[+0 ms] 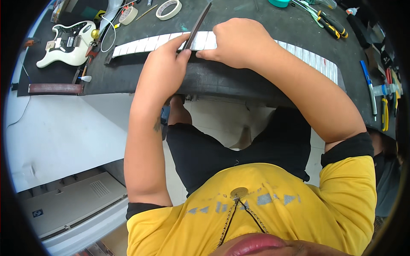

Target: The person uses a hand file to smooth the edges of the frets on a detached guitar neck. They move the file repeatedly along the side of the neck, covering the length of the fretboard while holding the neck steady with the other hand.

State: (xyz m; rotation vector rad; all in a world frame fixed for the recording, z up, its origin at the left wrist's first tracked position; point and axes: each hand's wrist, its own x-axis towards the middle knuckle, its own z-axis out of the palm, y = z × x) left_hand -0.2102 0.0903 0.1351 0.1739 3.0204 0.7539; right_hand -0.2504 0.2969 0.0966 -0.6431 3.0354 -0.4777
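A long guitar neck (307, 58), its fingerboard covered in pale tape between the frets, lies along the near edge of the dark bench. My left hand (163, 70) pinches a thin dark file (198, 23) between thumb and fingers. The file slants across the neck, its far end pointing away and to the right. My right hand (243, 42) is closed over the neck just right of the file. Its thumb lies along the near side, pointing left; the other fingers are mostly hidden behind the hand.
A white guitar body (70, 45) lies at the left, above a reddish-brown bar (55, 88). Tape rolls (168, 9) sit at the back. Yellow-black pliers (332, 25) lie at the back right, with a blue-grey pen-like tool (370, 89) and yellow-handled tool (385, 114) nearer.
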